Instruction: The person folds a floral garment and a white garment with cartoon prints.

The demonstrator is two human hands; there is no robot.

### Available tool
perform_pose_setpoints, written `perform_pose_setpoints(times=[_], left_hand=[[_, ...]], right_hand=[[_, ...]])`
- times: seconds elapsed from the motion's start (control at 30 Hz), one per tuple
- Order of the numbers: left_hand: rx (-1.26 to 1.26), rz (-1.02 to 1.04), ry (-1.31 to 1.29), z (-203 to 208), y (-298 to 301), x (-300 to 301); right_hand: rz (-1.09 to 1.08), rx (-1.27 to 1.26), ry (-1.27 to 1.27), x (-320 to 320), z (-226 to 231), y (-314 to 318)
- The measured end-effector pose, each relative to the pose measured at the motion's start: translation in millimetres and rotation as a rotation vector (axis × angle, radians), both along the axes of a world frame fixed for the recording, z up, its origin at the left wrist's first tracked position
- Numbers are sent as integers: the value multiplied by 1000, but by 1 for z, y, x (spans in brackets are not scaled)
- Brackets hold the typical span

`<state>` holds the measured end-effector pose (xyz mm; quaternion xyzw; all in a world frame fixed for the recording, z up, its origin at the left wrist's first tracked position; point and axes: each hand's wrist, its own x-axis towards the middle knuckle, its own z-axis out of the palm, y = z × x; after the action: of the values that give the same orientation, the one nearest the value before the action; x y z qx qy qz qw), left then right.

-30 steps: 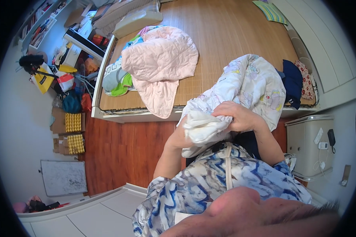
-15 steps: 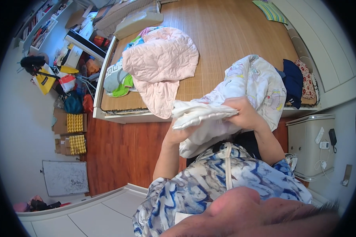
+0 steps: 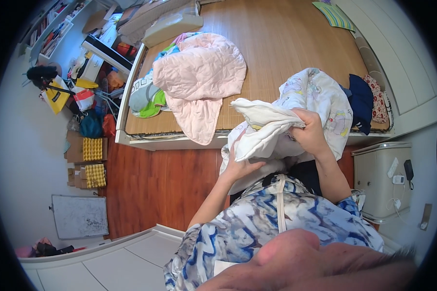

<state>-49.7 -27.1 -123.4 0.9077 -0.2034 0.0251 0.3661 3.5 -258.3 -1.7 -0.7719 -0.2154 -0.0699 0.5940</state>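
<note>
The white printed quilt [image 3: 332, 102] lies partly on the mat-covered bed [image 3: 276, 43] and hangs over its near edge toward the person's lap. The right hand [image 3: 310, 133] has its fingers clamped on the gathered end of the quilt. From this grip the end's folded, plain white layers spread leftward and stand slightly parted, raised above the rest of the quilt. The left hand [image 3: 243, 166] lies below the left tip of these layers, its thumb spread away from the fingers; the fingers point upward beside the hanging cloth, partly covered by the lowest white fold, and whether they touch it cannot be told. To the left on the bed lies a pink quilt [image 3: 201, 72]; to the right, beside the printed quilt, a navy cloth [image 3: 361, 104].
</note>
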Motion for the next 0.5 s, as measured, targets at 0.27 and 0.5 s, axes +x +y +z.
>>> perform_pose_setpoints(times=[0.27, 0.5], left_hand=[[321, 287, 161, -94, 47, 8], [-117, 474, 194, -104, 104, 15]], right_hand=[[-223, 223, 34, 4, 2, -27], [-299, 224, -43, 7, 16, -46]])
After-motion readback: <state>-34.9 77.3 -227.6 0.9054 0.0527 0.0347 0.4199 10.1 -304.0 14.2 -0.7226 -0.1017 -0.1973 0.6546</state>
